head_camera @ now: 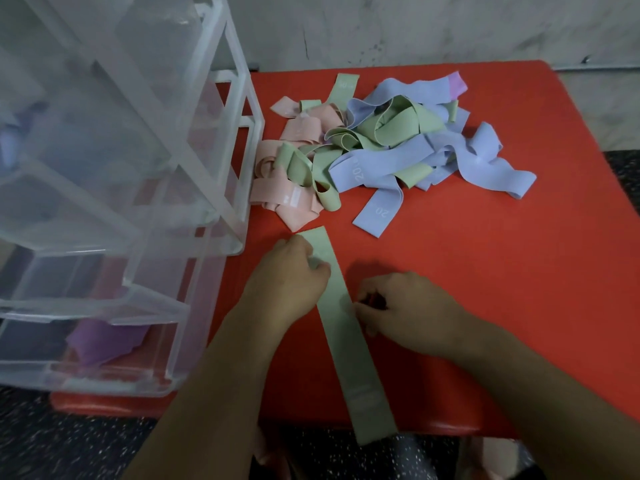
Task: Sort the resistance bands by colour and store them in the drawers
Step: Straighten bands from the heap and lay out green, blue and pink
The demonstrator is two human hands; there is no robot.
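Green band (349,358), pale and matte, is laid flat as a long strip with squared ends on the smooth red table (485,289); its near end is hung over the front edge. Its far part is gripped by the curled left hand (294,271), and its right edge, midway, is pinched by the right hand (405,306). Behind, pink, green and blue bands, looped and folded, are heaped in a tangled pile (381,147). Clear, glossy plastic drawers (121,168) are stood at the left; a purple band (104,337) is seen in the lowest.
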